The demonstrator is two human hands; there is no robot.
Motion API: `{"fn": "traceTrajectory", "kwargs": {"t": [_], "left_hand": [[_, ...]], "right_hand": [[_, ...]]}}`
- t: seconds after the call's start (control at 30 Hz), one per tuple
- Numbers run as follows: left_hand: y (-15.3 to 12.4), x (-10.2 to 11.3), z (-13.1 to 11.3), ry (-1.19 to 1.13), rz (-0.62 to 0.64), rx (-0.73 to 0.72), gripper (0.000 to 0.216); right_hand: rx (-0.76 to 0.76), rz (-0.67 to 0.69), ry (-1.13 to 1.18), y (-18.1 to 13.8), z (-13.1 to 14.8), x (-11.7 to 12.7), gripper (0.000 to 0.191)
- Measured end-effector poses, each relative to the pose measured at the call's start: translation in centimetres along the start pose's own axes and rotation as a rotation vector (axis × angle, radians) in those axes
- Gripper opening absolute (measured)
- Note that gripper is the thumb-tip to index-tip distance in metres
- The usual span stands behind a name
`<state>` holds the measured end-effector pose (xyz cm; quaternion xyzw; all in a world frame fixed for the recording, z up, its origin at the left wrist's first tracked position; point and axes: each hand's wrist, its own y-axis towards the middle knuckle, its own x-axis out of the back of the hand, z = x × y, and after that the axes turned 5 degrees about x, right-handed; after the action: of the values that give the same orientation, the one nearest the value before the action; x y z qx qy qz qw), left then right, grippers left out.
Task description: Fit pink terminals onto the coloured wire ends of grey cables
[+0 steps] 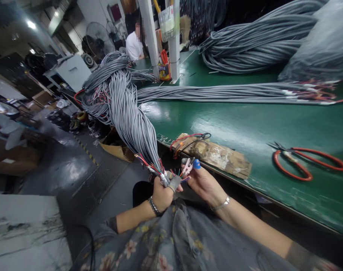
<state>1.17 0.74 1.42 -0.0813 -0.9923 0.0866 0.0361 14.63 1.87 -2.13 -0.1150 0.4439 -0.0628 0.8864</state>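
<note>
My left hand (163, 194) is wrapped round the ends of several grey cables (144, 130), where thin coloured wires (145, 161) fan out. Grey tape covers one of its fingers. Just to the right, my right hand (205, 184) is closed in a pinch on a small pale pink piece (187, 168), with fine coloured wires beside it. A blue cover (196, 164) sits on its thumb. The kind of the pink piece is too small to make out. From my left hand the cables run up over the bench edge into a large heap.
A worn wooden board (221, 154) lies along the edge of the green bench (245, 122). Red-handled snips (297, 160) rest to its right. More cables (216, 93) stretch across the bench, with a thick coil (253, 41) behind. A person (134, 45) sits farther back.
</note>
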Motion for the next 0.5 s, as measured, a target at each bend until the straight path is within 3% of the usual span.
{"fn": "traceTrajectory", "kwargs": {"t": [0.2, 0.37, 0.5], "left_hand": [[-0.1, 0.1, 0.1, -0.007, -0.021, 0.007, 0.041], [-0.4, 0.9, 0.2, 0.018, 0.005, -0.025, 0.043], [-0.7, 1.5, 0.5, 0.066, 0.032, -0.030, 0.044]], "right_hand": [[-0.009, 0.022, -0.023, -0.6, 0.0, -0.3, 0.050], [-0.168, 0.159, -0.105, -1.6, 0.6, 0.3, 0.057], [-0.240, 0.246, -0.221, -2.2, 1.0, 0.8, 0.048]]}}
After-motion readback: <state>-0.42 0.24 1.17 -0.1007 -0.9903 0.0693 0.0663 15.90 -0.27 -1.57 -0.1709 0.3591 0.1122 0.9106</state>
